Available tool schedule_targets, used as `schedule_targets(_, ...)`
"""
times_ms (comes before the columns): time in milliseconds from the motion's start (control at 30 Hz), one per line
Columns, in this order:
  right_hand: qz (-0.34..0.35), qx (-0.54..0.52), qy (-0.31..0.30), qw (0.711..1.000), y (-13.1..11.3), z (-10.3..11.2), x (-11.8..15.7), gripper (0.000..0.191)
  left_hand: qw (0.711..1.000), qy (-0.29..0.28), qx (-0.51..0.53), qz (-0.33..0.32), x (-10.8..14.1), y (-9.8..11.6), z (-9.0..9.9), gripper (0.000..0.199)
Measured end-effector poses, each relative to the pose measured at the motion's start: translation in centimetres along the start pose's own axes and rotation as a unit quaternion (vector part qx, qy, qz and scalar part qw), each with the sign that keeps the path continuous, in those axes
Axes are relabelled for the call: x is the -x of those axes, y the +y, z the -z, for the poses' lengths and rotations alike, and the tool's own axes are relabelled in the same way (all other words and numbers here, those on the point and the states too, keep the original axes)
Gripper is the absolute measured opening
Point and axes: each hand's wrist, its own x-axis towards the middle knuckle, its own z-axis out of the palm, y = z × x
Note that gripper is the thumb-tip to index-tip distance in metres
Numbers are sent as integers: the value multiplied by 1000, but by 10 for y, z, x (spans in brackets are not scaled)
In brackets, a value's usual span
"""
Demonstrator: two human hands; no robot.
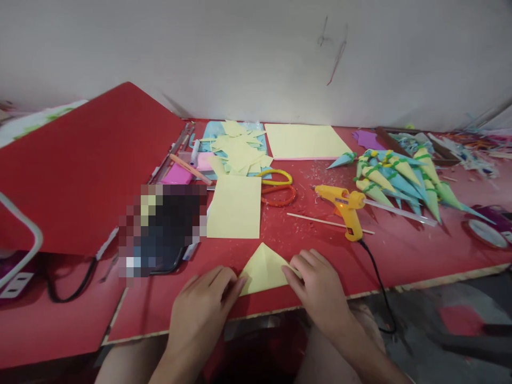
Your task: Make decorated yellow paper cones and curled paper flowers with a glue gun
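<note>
A yellow paper [264,271], folded to a peak with a crease down its middle, lies at the front edge of the red table. My left hand [208,301] pinches its left corner between thumb and fingers. At the right corner, my right hand [318,282] has its thumb and curled fingers closed on the paper. Just behind the folded piece is a flat yellow sheet [234,207]. Scissors with yellow and red handles [279,196] lie partly under that sheet.
A yellow glue gun [349,210] with a black cord lies right, near a thin stick [308,219]. Behind it are several paper cones [394,176]. Yellow scraps [240,149] and a large yellow sheet [306,141] lie at the back. A blurred dark device [172,224] is left.
</note>
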Motion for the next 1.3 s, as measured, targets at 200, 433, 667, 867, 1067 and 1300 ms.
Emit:
schedule_targets(200,3,28,9,1000,-1,-1,-2,43,1000,-23,-17,-4,-3,2,3,40)
schedule_targets(433,5,60,14,998,-2,-2,-3,43,998,-30,-31,-38,-7,-1,5,38)
schedule_targets(667,-3,71,4,997,-2,-3,-1,38,983,-57,3,-176,-13,-32,6,31)
schedule_targets(867,-17,48,37,998,-4,-4,0,27,961,-132,8,-243,-20,-42,17,32)
schedule_targets(1067,131,56,50,989,-19,1,10,30,961,-149,13,-231,-24,-39,24,41)
schedule_targets(1300,203,21,-18,979,-41,-10,21,32,960,-161,15,-229,-21,-44,21,44)
